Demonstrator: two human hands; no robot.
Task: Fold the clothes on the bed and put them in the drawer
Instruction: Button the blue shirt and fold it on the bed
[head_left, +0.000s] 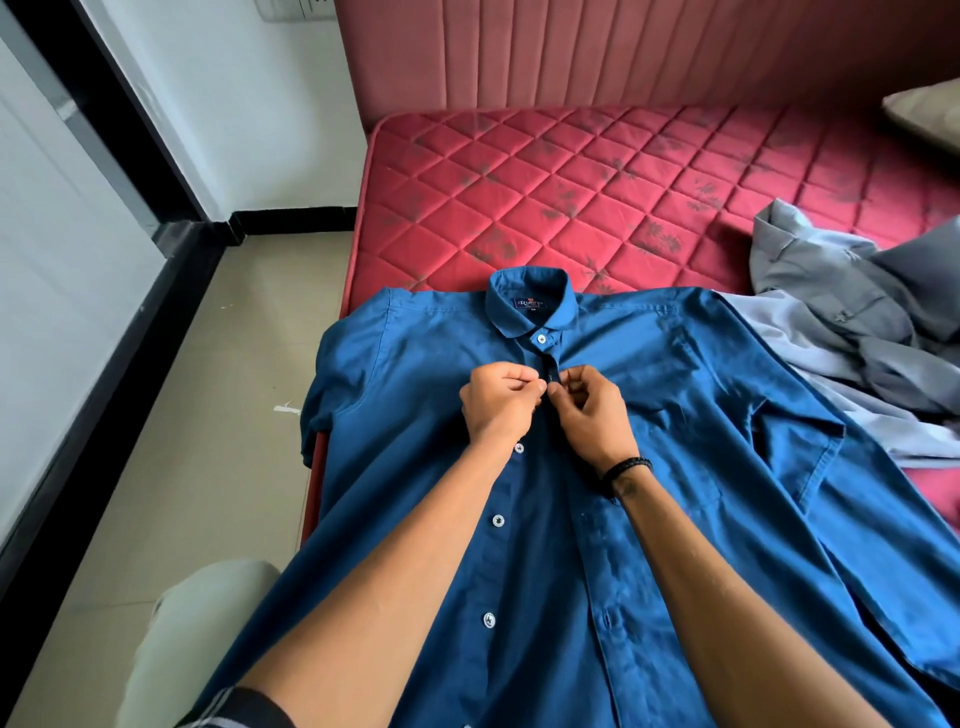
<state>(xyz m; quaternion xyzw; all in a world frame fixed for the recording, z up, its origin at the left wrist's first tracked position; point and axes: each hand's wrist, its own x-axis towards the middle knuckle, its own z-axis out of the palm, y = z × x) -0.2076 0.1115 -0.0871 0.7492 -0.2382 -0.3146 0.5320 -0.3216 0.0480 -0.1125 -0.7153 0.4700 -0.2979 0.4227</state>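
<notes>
Both our hands, left (497, 400) and right (592, 410), pinch the shirt (675, 467) placket at frame centre; the button could slip out if we tug.

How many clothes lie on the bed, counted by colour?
Blue: 1, the shirt
Grey: 2, a dark garment on a lighter one; they might be one piece
Total: 3

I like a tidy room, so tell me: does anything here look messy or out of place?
Yes. A grey garment lies crumpled in a heap on the bed, right of the blue shirt. A white scrap lies on the floor by the bed.
</notes>
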